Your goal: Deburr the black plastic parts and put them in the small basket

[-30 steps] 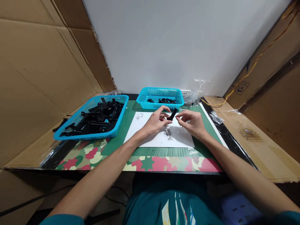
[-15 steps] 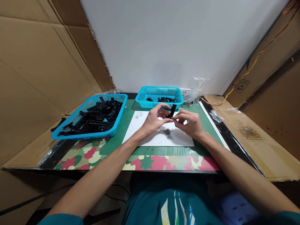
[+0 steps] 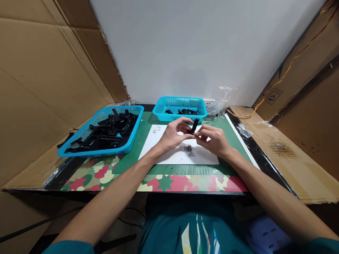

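Note:
A small black plastic part (image 3: 195,126) is held up above a white sheet of paper (image 3: 148,155), its long end pointing upward and tilted a little to the right. My left hand (image 3: 176,134) is closed round its lower end, thumb below and fingers behind. At the part's lower right, my right hand (image 3: 213,138) pinches with thumb and forefinger; whatever lies between those fingertips is too small to make out. Below both hands, a pile of tiny dark metal-looking pieces (image 3: 189,151) lies on the paper. A thinner scatter of similar bits (image 3: 156,129) is at the paper's upper left.
A large blue basket (image 3: 129,146) heaped with black plastic parts stands at the left. Behind my hands is a smaller blue basket (image 3: 159,114) with fewer black parts. Clear plastic bags (image 3: 218,109) lie beside it. Cardboard walls (image 3: 34,70) flank the table.
The black part leans slightly more to the right. Both hands stay in nearly the same place, with the fingertips still at the part's lower end.

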Action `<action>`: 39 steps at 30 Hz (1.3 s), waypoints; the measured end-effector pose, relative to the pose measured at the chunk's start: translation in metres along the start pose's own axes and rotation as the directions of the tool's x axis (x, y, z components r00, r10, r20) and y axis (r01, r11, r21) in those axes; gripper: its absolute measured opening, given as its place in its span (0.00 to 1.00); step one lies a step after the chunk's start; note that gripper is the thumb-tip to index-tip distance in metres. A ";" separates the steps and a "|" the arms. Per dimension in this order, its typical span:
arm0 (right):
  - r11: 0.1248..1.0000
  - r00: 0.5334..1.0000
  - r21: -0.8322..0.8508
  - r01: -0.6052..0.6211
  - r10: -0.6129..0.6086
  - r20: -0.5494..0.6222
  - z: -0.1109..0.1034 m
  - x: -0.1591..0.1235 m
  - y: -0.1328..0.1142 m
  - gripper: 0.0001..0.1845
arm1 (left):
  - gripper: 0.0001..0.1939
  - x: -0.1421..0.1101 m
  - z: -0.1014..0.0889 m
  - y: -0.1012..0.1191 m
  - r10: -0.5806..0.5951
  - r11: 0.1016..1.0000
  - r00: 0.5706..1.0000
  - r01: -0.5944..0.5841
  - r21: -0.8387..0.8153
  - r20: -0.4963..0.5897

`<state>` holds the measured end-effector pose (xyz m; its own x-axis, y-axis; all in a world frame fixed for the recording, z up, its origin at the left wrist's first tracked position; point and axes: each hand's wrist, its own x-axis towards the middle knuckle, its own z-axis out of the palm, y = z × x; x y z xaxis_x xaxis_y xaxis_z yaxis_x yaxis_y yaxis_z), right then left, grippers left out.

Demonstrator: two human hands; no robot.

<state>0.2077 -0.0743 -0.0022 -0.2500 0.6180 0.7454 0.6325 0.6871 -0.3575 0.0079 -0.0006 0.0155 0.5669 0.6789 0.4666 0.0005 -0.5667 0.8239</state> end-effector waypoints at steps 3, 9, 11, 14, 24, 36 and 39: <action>0.999 1.000 0.042 0.007 -0.007 -0.002 -0.001 0.000 -0.002 0.07 | 0.24 0.000 -0.001 0.001 -0.012 1.000 1.000 0.012 -0.013 0.009; 0.996 1.000 0.084 0.012 -0.012 0.008 0.001 0.001 -0.002 0.06 | 0.24 0.001 -0.003 0.001 -0.042 0.997 0.998 0.045 -0.061 0.046; 0.997 1.000 0.082 -0.005 0.004 0.020 0.002 0.001 -0.002 0.07 | 0.24 0.001 -0.003 0.002 -0.050 0.995 0.998 0.054 -0.085 0.047; 0.997 1.000 0.078 -0.017 0.015 0.028 0.001 0.001 -0.002 0.07 | 0.24 0.000 -0.003 0.003 -0.071 0.988 0.996 0.076 -0.132 0.045; 1.000 1.000 0.014 -0.008 0.008 0.021 -0.002 0.003 -0.001 0.10 | 0.19 -0.001 -0.004 -0.001 -0.140 0.969 0.983 0.161 -0.186 0.119; 0.996 0.996 -0.049 -0.076 0.078 0.049 -0.017 0.005 0.010 0.11 | 0.15 -0.001 -0.003 0.009 -0.115 0.992 0.981 0.122 -0.034 0.158; 0.990 0.990 -0.107 -0.086 0.097 0.100 -0.017 0.003 0.015 0.12 | 0.13 -0.002 -0.002 0.007 -0.068 0.989 0.994 0.055 0.138 0.090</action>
<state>0.2292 -0.0687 0.0042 -0.2597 0.7169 0.6470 0.7266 0.5864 -0.3581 0.0051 -0.0051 0.0210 0.6371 0.6711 0.3791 0.1455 -0.5877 0.7959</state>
